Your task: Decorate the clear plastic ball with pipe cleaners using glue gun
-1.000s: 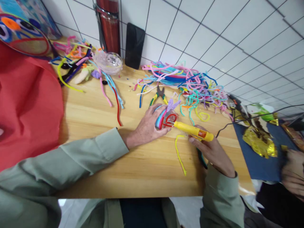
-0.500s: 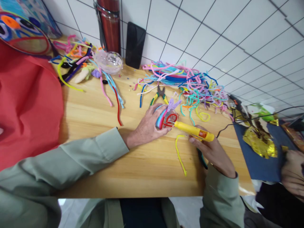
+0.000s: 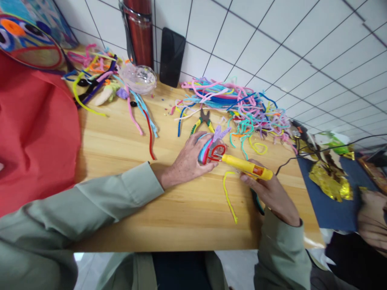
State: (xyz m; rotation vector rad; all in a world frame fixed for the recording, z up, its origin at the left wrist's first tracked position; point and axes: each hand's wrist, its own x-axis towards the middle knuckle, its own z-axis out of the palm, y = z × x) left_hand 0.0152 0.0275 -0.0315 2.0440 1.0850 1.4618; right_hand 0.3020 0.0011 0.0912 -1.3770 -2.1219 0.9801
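Nothing visibly moved: my left hand (image 3: pixel 188 160) gripped a striped, red-looped fuzzy craft (image 3: pixel 204 153); my right hand (image 3: pixel 269 189), a yellow plastic glue gun (image 3: pixel 243 164) jutting past its fingers (image 3: pixel 251 183); gluing looked unfinished.

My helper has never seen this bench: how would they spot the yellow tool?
Over the wooden table, find the right hand. It holds the yellow tool, whose tip points at the colourful object in the left hand. Unlike the thin yellow strip lying nearby, it has a thick barrel with an orange patch.
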